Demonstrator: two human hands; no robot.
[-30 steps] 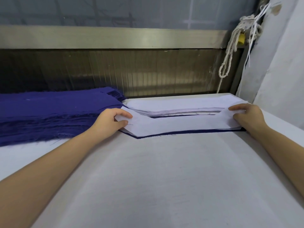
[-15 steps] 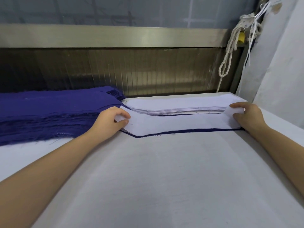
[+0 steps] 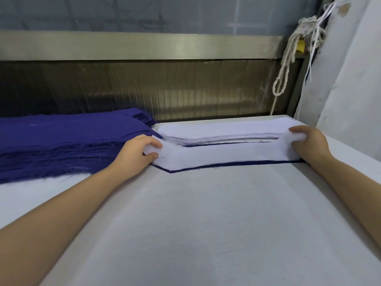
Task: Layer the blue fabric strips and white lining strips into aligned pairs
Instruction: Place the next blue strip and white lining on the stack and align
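Observation:
A white lining strip (image 3: 222,156) lies across the far middle of the table on top of a blue fabric strip (image 3: 233,164), whose dark edge shows along the near side. My left hand (image 3: 137,154) pinches the white strip's left end between thumb and fingers. My right hand (image 3: 309,144) grips its right end, which is lifted a little. Behind the pair sits a stack of white lining strips (image 3: 216,131). A thick pile of blue fabric strips (image 3: 61,141) lies at the far left.
The table (image 3: 195,223) is covered in white cloth and reaches to the near edge of view. A metal rail and ribbed panel (image 3: 144,46) run along the back. A knotted rope (image 3: 288,58) hangs at the back right beside a white wall (image 3: 350,79).
The white strip has slid slightly towards the back over the blue strip, so more blue edge shows along its near side. Both hands kept hold of its ends.

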